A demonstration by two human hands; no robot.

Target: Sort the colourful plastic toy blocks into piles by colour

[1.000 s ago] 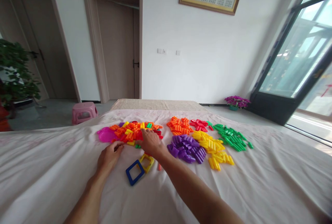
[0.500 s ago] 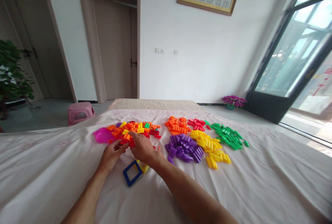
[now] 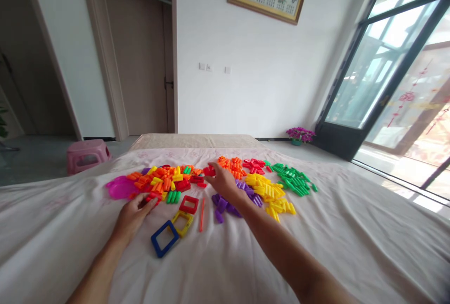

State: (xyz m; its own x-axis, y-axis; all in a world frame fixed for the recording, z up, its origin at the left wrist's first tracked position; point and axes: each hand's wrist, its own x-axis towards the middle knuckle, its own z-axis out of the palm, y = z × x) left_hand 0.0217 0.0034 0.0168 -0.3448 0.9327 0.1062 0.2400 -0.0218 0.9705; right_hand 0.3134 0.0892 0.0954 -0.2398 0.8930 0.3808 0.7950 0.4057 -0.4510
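My right hand (image 3: 225, 183) is closed on a red plastic block (image 3: 209, 171), held near the orange pile (image 3: 232, 167) and above the purple pile (image 3: 222, 204). At the near edge of the mixed-colour pile (image 3: 165, 175), my left hand (image 3: 131, 214) pinches another red block (image 3: 153, 196). Just right of that hand lie joined green blocks (image 3: 173, 197). In front sit three square frames: one red (image 3: 189, 204), one yellow (image 3: 183, 223) and one blue (image 3: 164, 239). A thin orange stick (image 3: 202, 215) lies beside them.
Yellow blocks (image 3: 269, 187), red blocks (image 3: 253, 166) and green blocks (image 3: 294, 179) lie in separate piles to the right. A magenta plate (image 3: 121, 187) is at the left of the mixed pile. Beyond the cloth-covered table (image 3: 316, 247) stands a pink stool (image 3: 87, 155).
My right hand has moved right from the mixed pile, carrying a red block. My left hand has stayed by that pile. The view has turned slightly right, and the red frame is now uncovered.
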